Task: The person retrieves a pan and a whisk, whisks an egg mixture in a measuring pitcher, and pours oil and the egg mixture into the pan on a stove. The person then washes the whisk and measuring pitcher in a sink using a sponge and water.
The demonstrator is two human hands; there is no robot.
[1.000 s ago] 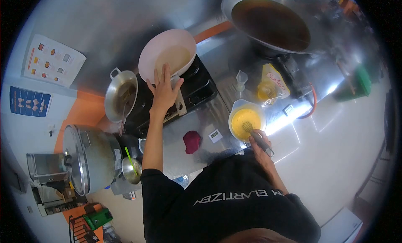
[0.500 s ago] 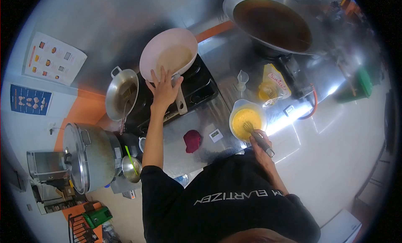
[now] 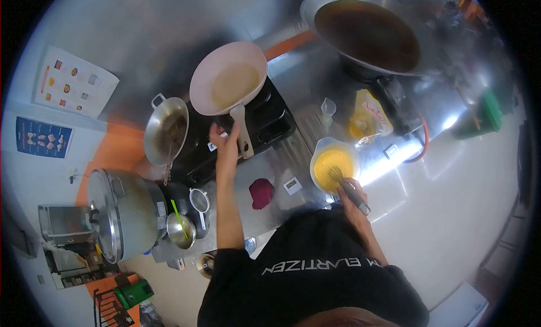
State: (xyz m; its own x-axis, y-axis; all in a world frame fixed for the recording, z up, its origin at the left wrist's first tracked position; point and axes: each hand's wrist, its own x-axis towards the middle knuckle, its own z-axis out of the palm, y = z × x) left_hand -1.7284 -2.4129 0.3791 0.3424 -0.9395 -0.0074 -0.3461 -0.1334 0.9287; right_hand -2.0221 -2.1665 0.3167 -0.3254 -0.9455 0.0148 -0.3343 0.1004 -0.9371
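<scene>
My right hand is closed round the grey handle of a whisk. The whisk's wires dip into yellow beaten liquid in a white mixing bowl. Over the front of the black stove, my left hand has its fingers apart, just beside the handle of a pink frying pan. Its thumb side is close to that handle; whether they touch is unclear. A thin layer of pale liquid lies in the pan.
Left of the stove sits a metal wok with a utensil, near a large lidded pot. A strainer, dark red cloth and small timer lie on the counter. Back right stands a big wok of dark liquid.
My left hand has moved from over the pan's near side down toward the stove front, beside the handle. The strainer has come into fuller view. My right hand still holds the whisk.
</scene>
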